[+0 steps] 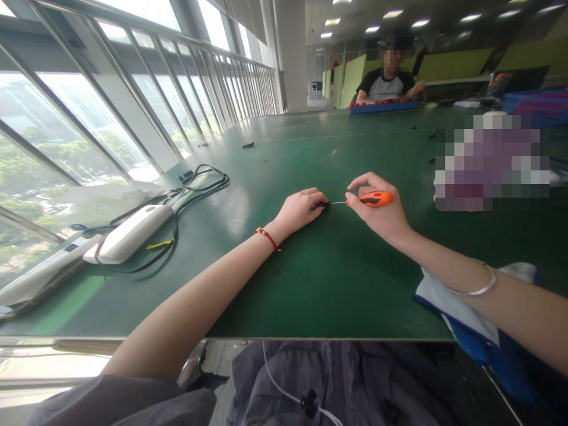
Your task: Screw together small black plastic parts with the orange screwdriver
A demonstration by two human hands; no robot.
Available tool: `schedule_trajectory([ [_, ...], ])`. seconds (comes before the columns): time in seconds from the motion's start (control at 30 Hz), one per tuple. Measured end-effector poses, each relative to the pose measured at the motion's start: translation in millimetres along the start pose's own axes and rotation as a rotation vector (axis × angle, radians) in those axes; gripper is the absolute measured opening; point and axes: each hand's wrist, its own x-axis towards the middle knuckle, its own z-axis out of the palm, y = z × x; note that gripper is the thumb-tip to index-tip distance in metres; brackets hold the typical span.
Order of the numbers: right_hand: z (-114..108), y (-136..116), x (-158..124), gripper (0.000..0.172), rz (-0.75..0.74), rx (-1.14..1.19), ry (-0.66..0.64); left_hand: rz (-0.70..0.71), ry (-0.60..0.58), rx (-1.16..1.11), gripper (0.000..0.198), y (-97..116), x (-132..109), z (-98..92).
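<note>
My right hand is closed around an orange and black screwdriver, with the index finger arched above the handle. The thin metal shaft points left, and its tip meets a small black piece just above the green table. That piece is pinched in the fingers of my left hand, which rests on the tabletop. Most of the black piece is hidden by my fingers, so its kind cannot be made out.
On the left lie a white power strip and looped black cables, beside a metal railing. A cloth hangs at the right edge. Across the table, a person sits behind a blue tray.
</note>
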Motion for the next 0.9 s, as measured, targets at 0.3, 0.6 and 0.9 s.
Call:
schedule_trajectory([
  [0.3, 2.2, 8.3, 2.9, 0.027, -0.083, 0.08, 0.069, -0.008, 0.002, 0.007, 0.022, 0.2, 0.0, 0.1],
  [0.6, 0.8, 2.7, 0.0, 0.005, -0.044, 0.01, 0.057, 0.002, 0.001, 0.01, 0.022, 0.1, 0.1, 0.2],
  [0.9, 0.8, 5.1, 0.4, 0.019, -0.067, 0.015, 0.057, 0.01, 0.009, 0.002, 0.022, -1.1, 0.3, 1.3],
])
